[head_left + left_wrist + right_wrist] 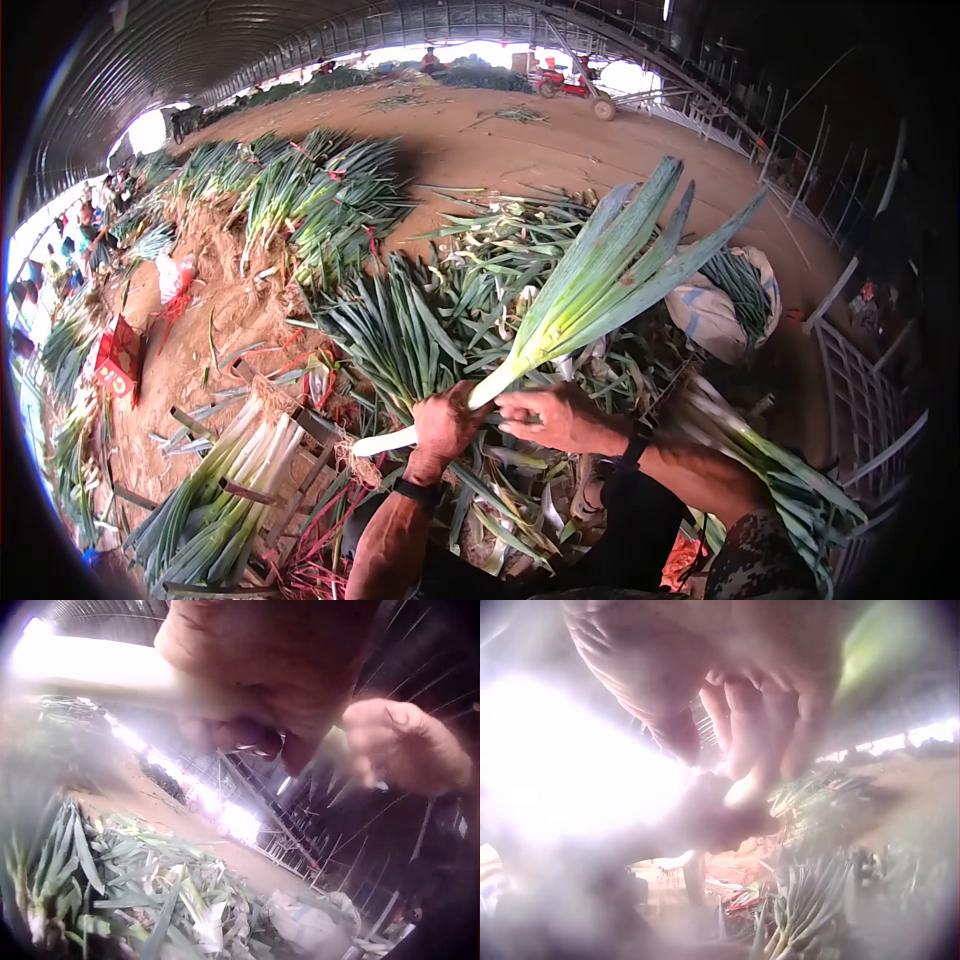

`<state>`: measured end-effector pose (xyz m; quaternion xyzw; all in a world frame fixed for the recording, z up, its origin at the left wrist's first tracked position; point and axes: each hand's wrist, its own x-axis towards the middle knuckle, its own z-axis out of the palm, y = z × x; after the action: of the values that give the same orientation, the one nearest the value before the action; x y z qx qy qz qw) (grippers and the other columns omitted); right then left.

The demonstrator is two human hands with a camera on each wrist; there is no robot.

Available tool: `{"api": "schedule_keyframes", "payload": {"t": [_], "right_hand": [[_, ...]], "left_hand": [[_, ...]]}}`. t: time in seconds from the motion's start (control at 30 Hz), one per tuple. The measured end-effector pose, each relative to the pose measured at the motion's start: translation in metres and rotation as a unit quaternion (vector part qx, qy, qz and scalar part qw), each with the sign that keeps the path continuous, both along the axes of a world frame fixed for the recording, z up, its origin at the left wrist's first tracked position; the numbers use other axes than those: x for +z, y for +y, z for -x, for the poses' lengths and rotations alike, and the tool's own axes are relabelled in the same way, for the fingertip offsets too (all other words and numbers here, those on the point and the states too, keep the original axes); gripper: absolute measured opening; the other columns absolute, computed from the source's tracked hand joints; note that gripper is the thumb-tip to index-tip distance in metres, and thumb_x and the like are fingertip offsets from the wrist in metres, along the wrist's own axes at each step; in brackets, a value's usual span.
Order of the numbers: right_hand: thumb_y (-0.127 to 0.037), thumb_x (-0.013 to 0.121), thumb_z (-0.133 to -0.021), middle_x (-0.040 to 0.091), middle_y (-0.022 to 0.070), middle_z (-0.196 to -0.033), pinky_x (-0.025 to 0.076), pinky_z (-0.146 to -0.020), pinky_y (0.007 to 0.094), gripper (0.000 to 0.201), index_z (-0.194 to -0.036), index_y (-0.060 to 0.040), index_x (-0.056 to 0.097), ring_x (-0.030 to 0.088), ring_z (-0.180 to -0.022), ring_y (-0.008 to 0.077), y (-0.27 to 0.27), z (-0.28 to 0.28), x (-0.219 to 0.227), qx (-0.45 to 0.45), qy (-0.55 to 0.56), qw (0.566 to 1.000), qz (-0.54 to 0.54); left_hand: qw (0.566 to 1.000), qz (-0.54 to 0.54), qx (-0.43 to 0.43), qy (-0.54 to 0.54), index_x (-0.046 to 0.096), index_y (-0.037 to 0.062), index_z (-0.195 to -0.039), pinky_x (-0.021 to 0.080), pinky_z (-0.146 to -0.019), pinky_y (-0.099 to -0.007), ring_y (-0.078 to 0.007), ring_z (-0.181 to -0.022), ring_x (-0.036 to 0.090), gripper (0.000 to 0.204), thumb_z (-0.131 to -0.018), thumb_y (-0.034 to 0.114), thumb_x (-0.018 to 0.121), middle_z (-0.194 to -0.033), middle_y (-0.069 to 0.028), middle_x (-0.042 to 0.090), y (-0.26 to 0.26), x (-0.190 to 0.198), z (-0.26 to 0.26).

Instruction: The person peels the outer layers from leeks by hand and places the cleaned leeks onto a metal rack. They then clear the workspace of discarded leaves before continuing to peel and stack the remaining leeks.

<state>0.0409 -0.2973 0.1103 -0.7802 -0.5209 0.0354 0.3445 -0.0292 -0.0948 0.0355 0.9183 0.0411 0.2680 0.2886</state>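
Observation:
My left hand (pixel 445 420) grips the white stalk of a large green onion (pixel 590 300). Its roots point to the lower left, and its green leaves fan out to the upper right. Beside the stalk, just above the left hand, is my right hand (pixel 560 415), its fingers loosely bent toward the stalk. In the right wrist view the thumb of that hand (pixel 735 697) stands apart from the fingers. The left wrist view has the pale stalk (pixel 97 671) running through my left hand (pixel 262 660), with the right hand (pixel 405 742) a little way off.
Trimmed leaves (pixel 500 240) lie heaped ahead, beside a bunch of green onions (pixel 390 330). Peeled green onions (pixel 230 480) rest in a rack at the lower left, and more (pixel 770 450) lie at the right. A white sack (pixel 710 310) holds greens. A red box (pixel 118 360) stands left.

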Motion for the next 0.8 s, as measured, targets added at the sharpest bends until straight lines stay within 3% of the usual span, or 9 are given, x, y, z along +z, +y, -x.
{"api": "schedule_keyframes", "payload": {"t": [0.07,0.17,0.33,0.43,0.5,0.57,0.63,0.7,0.8], "right_hand": [[-0.019,0.074,-0.079,0.07,0.0105,-0.092,0.052,-0.079,0.0407,0.032,-0.107,-0.0047,0.066,0.067,-0.088,0.0288,0.012,0.009,0.025,0.0,-0.15,0.987,-0.056],[-0.02,0.075,-0.077,0.069,0.0084,-0.102,0.048,-0.091,0.0415,0.036,-0.109,-0.0048,0.067,0.064,-0.101,0.0269,0.019,-0.005,0.033,0.052,-0.25,0.965,-0.067],[-0.031,0.076,-0.081,0.069,0.0109,-0.108,0.039,-0.104,0.0478,0.044,-0.116,-0.0066,0.066,0.061,-0.108,0.0273,0.014,-0.017,0.035,0.048,-0.28,0.958,-0.028],[-0.033,0.072,-0.087,0.068,0.0147,-0.11,0.038,-0.105,0.0478,0.044,-0.123,-0.0081,0.065,0.06,-0.112,0.0292,0.003,-0.036,0.038,-0.012,-0.153,0.987,0.047],[-0.028,0.073,-0.086,0.068,0.0139,-0.106,0.038,-0.102,0.0501,0.04,-0.118,-0.006,0.064,0.063,-0.099,0.0315,0.0,-0.043,0.044,-0.115,-0.188,0.971,-0.093],[-0.03,0.075,-0.085,0.068,0.0138,-0.106,0.037,-0.105,0.0495,0.042,-0.118,-0.006,0.064,0.063,-0.101,0.0309,0.001,-0.031,0.067,-0.053,-0.257,0.964,-0.041],[-0.033,0.078,-0.079,0.068,0.0081,-0.107,0.032,-0.111,0.0492,0.049,-0.12,-0.0086,0.064,0.06,-0.109,0.0273,0.003,-0.022,0.052,0.014,-0.296,0.953,0.056],[-0.035,0.078,-0.075,0.068,0.0094,-0.116,0.028,-0.114,0.0499,0.051,-0.118,-0.0104,0.066,0.058,-0.116,0.0277,0.002,-0.015,0.04,-0.004,-0.302,0.928,0.22],[-0.021,0.076,-0.07,0.067,0.0042,-0.099,0.028,-0.112,0.0472,0.04,-0.109,-0.0136,0.07,0.057,-0.107,0.0234,-0.002,-0.029,0.023,-0.016,-0.349,0.913,0.211]], "left_hand": [[1.0,-0.023,-0.008,-0.014,0.066,0.0148,-0.094,0.053,-0.059,-0.0439,-0.0323,-0.067,0.069,0.031,-0.082,0.042,0.075,-0.074,-0.0085,0.069,-0.002,-0.002,0.0],[0.998,-0.043,-0.029,-0.019,0.065,0.0155,-0.097,0.053,-0.06,-0.0441,-0.0328,-0.068,0.068,0.029,-0.081,0.037,0.076,-0.078,-0.008,0.069,-0.002,-0.015,-0.003],[0.996,-0.046,-0.075,-0.03,0.065,0.0168,-0.103,0.052,-0.058,-0.0431,-0.0312,-0.068,0.068,0.033,-0.078,0.033,0.078,-0.08,-0.0066,0.069,-0.003,-0.018,-0.005],[0.996,-0.062,-0.068,0.005,0.065,0.0165,-0.104,0.052,-0.058,-0.0431,-0.0293,-0.068,0.068,0.033,-0.078,0.035,0.076,-0.08,-0.0064,0.069,-0.005,-0.01,0.001],[0.994,-0.085,-0.066,-0.002,0.065,0.0163,-0.1,0.052,-0.059,-0.043,-0.0293,-0.068,0.068,0.031,-0.078,0.035,0.076,-0.079,-0.0056,0.068,-0.005,-0.01,0.0],[0.995,-0.078,-0.067,0.0,0.064,0.0163,-0.097,0.053,-0.059,-0.0429,-0.0288,-0.069,0.068,0.029,-0.078,0.035,0.075,-0.078,-0.0049,0.067,-0.005,-0.012,0.0],[0.996,-0.074,-0.049,0.007,0.064,0.0162,-0.098,0.054,-0.061,-0.042,-0.0277,-0.072,0.069,0.03,-0.077,0.034,0.076,-0.08,-0.0047,0.067,-0.007,-0.014,-0.003],[0.995,-0.086,-0.051,-0.01,0.065,0.016,-0.097,0.054,-0.065,-0.0415,-0.0283,-0.071,0.069,0.03,-0.077,0.035,0.076,-0.08,-0.0041,0.068,-0.008,-0.013,-0.003],[0.995,-0.08,-0.053,0.004,0.066,0.0157,-0.097,0.054,-0.068,-0.0411,-0.0283,-0.074,0.069,0.03,-0.076,0.035,0.076,-0.082,-0.0042,0.069,-0.011,-0.012,-0.004]]}}
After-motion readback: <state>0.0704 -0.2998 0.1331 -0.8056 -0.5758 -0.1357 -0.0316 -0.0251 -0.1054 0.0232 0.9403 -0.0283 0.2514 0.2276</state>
